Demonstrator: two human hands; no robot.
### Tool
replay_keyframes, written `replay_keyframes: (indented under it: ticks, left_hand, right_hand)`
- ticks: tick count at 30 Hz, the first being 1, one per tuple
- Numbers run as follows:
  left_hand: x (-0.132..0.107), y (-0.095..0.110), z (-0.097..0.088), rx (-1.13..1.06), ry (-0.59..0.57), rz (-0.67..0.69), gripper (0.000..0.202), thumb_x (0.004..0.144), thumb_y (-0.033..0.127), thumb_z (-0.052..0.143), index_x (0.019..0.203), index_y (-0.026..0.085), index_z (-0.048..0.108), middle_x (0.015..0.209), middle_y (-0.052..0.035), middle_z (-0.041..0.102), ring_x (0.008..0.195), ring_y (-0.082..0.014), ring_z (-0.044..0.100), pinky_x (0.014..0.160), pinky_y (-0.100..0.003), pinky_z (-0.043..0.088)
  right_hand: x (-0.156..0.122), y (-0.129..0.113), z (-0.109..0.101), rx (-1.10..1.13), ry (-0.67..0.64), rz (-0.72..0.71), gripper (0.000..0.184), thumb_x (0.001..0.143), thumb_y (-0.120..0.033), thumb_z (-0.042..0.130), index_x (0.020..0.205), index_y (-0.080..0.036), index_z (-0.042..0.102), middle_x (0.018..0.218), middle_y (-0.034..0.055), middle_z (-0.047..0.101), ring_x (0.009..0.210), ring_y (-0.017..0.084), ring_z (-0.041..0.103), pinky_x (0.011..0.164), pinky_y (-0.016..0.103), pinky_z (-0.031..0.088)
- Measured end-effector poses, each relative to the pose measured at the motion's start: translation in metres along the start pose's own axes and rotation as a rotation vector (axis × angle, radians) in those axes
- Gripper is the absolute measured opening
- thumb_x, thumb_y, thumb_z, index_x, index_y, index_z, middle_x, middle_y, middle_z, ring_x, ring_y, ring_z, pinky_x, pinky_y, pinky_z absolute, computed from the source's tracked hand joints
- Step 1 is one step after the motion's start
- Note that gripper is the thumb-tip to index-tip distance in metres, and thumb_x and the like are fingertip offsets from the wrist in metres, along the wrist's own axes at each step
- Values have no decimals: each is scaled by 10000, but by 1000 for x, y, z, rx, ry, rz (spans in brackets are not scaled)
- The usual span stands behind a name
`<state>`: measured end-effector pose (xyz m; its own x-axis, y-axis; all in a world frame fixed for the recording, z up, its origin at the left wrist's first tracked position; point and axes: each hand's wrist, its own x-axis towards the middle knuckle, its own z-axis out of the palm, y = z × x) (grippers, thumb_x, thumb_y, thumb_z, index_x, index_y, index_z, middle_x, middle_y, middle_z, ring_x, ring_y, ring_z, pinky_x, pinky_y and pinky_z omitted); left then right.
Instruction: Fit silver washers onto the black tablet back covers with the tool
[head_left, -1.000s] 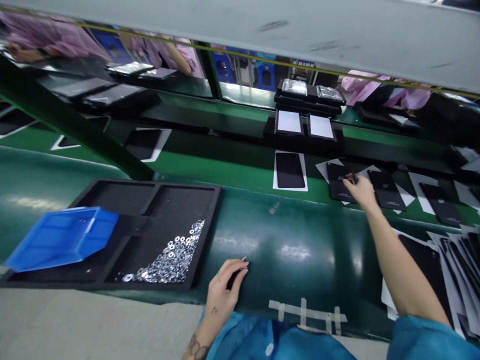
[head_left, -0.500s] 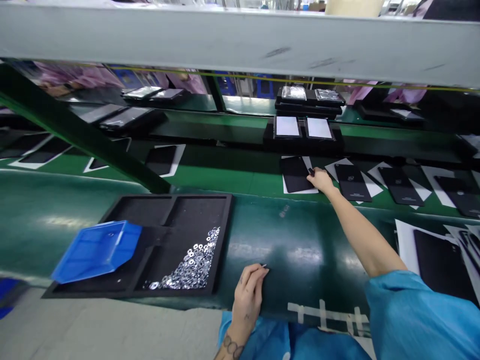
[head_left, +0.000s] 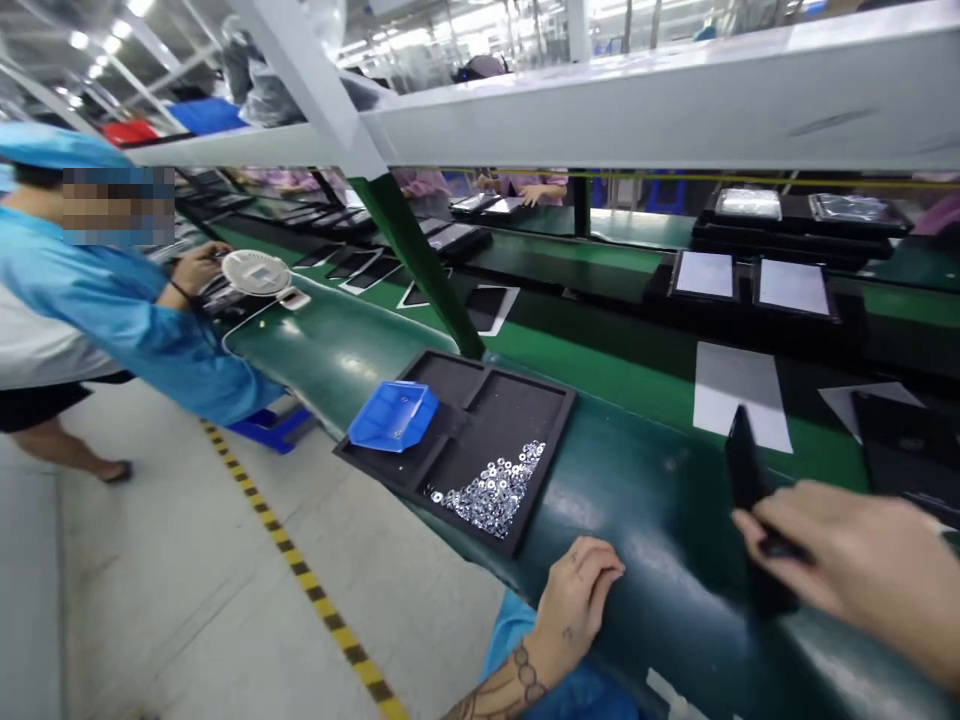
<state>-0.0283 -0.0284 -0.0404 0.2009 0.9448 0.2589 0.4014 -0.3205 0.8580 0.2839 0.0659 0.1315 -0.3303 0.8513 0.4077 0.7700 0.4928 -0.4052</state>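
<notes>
Looks like the pick-up step: right hand (head_left: 862, 550) is pinching 1 black panel (head_left: 742, 465), tipped up over the green bench (head_left: 652, 530). Left hand (head_left: 577, 600) has fingertips pressed together, can't tell around what. Next move probably needs a steady grip.

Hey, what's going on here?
A person's right hand holds a black panel tilted up over the green bench. The left hand, fingers pinched, is near a black tray of metal rings; whether it holds anything is unclear. A white sheet lies beyond the panel.
</notes>
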Motion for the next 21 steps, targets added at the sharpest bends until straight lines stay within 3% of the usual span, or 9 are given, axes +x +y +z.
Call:
replay_keyframes:
  ticks: [2, 4, 6, 9, 11, 12, 15, 18, 21]
  left_hand:
    - [3, 6, -4, -24, 1, -28, 210, 1112, 223, 512, 1069, 247, 716, 1062, -105, 733, 1006, -244, 718, 909, -398, 600]
    - [6, 8, -7, -50, 30, -69, 201, 1111, 233, 521, 1045, 235, 711, 1063, -105, 724, 1009, -236, 711, 912, -379, 591]
    - [7, 7, -8, -72, 60, -92, 180, 1099, 243, 551, 1010, 223, 706, 1028, -94, 721, 977, -228, 708, 888, -356, 584]
    - [10, 1, -10, -94, 62, -152, 165, 1081, 276, 594, 976, 207, 701, 974, -68, 724, 880, -200, 698, 811, -314, 570]
    - [19, -2, -13, -103, 34, -237, 167, 1071, 321, 623, 986, 198, 696, 944, -48, 720, 787, -174, 673, 723, -280, 550]
    - [27, -3, -14, -107, 8, -274, 178, 1065, 346, 636, 993, 194, 694, 924, -38, 715, 745, -164, 655, 680, -266, 535]
    - [65, -2, -16, -83, -125, -271, 204, 1044, 377, 657, 986, 188, 706, 913, -29, 703, 722, -157, 627, 647, -255, 514]
    - [113, 4, -16, 26, -267, -169, 176, 1012, 344, 672, 962, 189, 738, 945, -45, 719, 816, -179, 639, 763, -287, 527]
    - [154, 7, -12, 131, -372, -152, 155, 989, 319, 686, 949, 193, 765, 904, -39, 747, 803, -184, 620, 788, -307, 498]
  right_hand:
    - [-22, -34, 35, -73, -247, -229, 315, 908, -459, 759, 648, -324, 643, 575, 36, 647, 485, 229, 590, 480, 385, 330]
    - [-37, -57, 73, -137, -444, -319, 228, 922, -316, 735, 707, -285, 668, 662, 54, 706, 580, 242, 659, 535, 392, 360]
    - [-41, -68, 102, -141, -583, -283, 132, 906, -224, 724, 776, -237, 711, 754, 73, 752, 651, 237, 695, 587, 374, 379]
    - [-31, -59, 111, 126, -660, -105, 88, 914, -160, 684, 908, -213, 754, 885, 60, 794, 757, 209, 723, 683, 321, 431]
    - [-20, -35, 102, 474, -565, 122, 122, 970, -212, 645, 964, -232, 765, 888, 33, 782, 758, 183, 701, 700, 296, 461]
    - [-16, -19, 96, 662, -457, 273, 140, 998, -273, 632, 982, -238, 767, 853, 22, 757, 693, 160, 656, 651, 280, 454]
    - [-17, 32, 87, 1207, 16, 674, 234, 976, -463, 694, 999, -235, 742, 720, -24, 601, 483, 90, 358, 424, 223, 254]
    - [-32, 68, 92, 1609, 461, 737, 258, 875, -472, 794, 925, -246, 680, 675, -71, 441, 483, 77, 183, 361, 183, 131]
    - [-44, 80, 101, 1730, 575, 728, 229, 856, -412, 806, 896, -248, 652, 679, -77, 390, 482, 72, 172, 341, 155, 178]
